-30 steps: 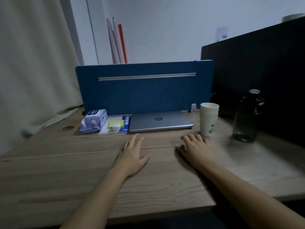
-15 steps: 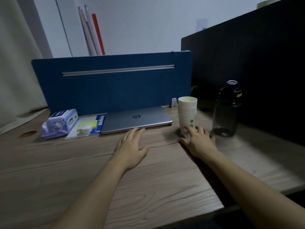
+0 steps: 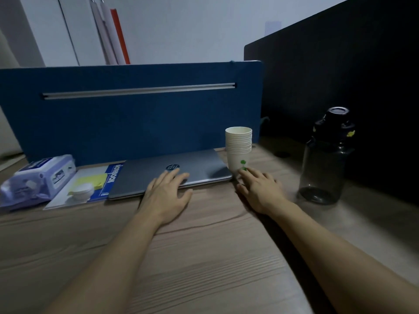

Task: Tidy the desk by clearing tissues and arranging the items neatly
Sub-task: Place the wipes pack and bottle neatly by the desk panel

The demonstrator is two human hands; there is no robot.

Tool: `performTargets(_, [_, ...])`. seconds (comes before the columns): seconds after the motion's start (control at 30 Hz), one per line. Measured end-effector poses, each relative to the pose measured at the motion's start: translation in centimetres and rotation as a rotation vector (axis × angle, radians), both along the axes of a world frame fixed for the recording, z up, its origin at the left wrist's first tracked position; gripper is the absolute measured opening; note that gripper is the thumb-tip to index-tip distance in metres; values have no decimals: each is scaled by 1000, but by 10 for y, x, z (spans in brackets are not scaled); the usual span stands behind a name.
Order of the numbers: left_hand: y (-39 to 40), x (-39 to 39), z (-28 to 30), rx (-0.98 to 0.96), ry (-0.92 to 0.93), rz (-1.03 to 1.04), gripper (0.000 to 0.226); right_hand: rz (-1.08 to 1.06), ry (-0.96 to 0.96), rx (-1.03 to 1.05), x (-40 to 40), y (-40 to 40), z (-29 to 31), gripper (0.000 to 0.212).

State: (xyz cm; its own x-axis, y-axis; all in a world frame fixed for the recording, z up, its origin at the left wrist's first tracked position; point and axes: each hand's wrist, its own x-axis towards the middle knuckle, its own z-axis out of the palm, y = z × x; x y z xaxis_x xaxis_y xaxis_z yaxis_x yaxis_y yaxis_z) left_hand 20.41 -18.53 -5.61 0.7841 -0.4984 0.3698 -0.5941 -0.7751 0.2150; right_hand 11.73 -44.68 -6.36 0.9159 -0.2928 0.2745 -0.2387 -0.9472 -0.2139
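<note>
Right hand (image 3: 260,191), fingers relaxed and empty, touches the paper cup stack (image 3: 239,150) at its twelve o'clock; left hand (image 3: 167,193) lies flat on the laptop (image 3: 199,168).

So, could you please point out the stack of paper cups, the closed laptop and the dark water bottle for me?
stack of paper cups (image 3: 238,143): head view, on the nested rims.
closed laptop (image 3: 199,165): head view, on the lid.
dark water bottle (image 3: 324,168): head view, on its body.

Closed grey laptop (image 3: 179,175), white cup stack (image 3: 239,149) just right.
</note>
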Motion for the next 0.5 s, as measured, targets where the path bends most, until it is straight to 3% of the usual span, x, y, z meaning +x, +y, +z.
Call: performTargets(0.5, [-27,49,8,36,-166,-30,54,135,30,17,106,-46,-2,55])
